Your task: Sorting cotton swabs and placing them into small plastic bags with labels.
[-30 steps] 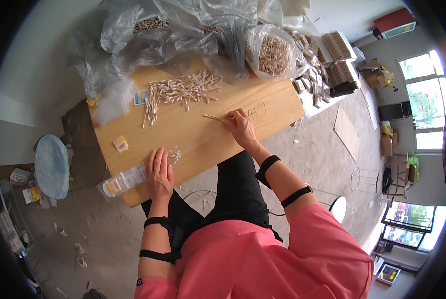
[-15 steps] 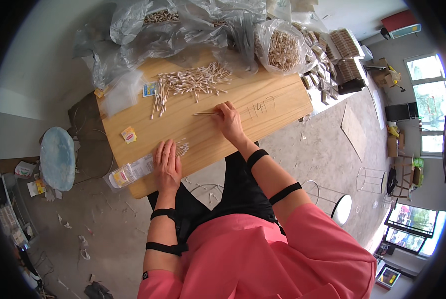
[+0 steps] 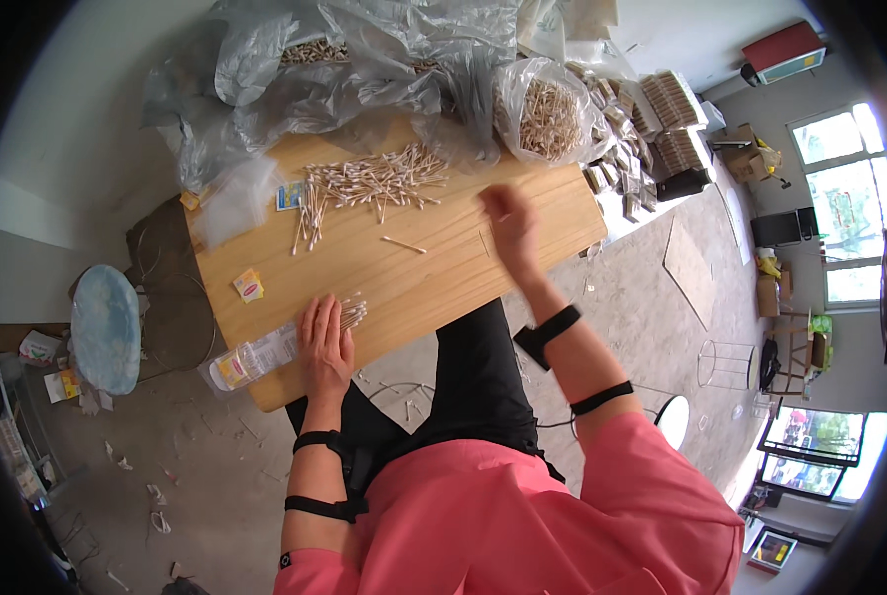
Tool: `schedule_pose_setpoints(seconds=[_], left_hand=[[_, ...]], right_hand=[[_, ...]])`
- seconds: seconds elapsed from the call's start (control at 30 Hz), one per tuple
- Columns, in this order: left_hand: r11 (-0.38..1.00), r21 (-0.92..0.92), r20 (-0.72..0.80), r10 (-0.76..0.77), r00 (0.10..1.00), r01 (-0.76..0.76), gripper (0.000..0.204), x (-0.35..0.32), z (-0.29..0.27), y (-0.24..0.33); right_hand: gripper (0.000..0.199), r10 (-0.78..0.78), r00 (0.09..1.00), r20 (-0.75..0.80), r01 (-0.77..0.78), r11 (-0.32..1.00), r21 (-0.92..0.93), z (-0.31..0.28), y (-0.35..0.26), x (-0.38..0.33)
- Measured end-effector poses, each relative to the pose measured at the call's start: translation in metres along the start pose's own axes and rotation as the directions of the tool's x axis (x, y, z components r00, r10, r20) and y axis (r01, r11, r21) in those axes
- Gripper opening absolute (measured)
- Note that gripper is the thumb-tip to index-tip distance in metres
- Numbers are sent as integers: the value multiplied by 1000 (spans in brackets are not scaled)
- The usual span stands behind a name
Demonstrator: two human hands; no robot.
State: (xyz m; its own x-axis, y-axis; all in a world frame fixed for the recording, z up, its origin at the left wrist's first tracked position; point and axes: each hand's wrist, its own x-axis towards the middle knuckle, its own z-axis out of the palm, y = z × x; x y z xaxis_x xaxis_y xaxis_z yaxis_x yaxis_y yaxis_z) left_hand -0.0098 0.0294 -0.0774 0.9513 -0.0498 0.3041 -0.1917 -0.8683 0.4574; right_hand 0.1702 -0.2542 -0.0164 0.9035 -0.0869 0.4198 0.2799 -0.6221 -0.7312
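Observation:
My left hand lies over a clear plastic packet at the near edge of the wooden table, its fingers stretched flat across it and the thumb apart. Cotton swabs poke out to the right of that hand; how many are under the palm is hidden. A single cotton swab lies alone on the wood, left of my right hand. That hand is raised over the table's right part, fingers curled and smeared by motion; whether anything is in them does not show.
A loose pile of cotton swabs covers the table's far side. Beside it are a blue card and clear bags. A yellow card lies at the left. An open bag of swabs and grey plastic sheeting stand behind.
My right hand has let go of the cotton swab and moved to the right, away from it. The swab now lies on the table. My left hand stays on the packet.

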Motion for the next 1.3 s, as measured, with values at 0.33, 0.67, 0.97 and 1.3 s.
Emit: schedule_pose_setpoints(seconds=[0.33, 0.67, 0.97, 1.3], left_hand=[[999, 40, 9, -5, 1000, 4, 47, -2, 0, 0], [999, 39, 22, -14, 1000, 13, 46, -2, -4, 4], [1000, 7, -9, -14, 1000, 14, 47, -2, -1, -1], [999, 25, 10, -26, 1000, 25, 47, -5, 1, -1]], right_hand=[[17, -28, 951, 308, 87, 979, -182, 49, 32, 15], [14, -16, 891, 454, 18, 1000, 1, 100, 1, -33], [17, -39, 919, 392, 64, 997, -50, 64, -6, -64], [10, -118, 850, 513, 124, 992, 23, 91, -35, -73]])
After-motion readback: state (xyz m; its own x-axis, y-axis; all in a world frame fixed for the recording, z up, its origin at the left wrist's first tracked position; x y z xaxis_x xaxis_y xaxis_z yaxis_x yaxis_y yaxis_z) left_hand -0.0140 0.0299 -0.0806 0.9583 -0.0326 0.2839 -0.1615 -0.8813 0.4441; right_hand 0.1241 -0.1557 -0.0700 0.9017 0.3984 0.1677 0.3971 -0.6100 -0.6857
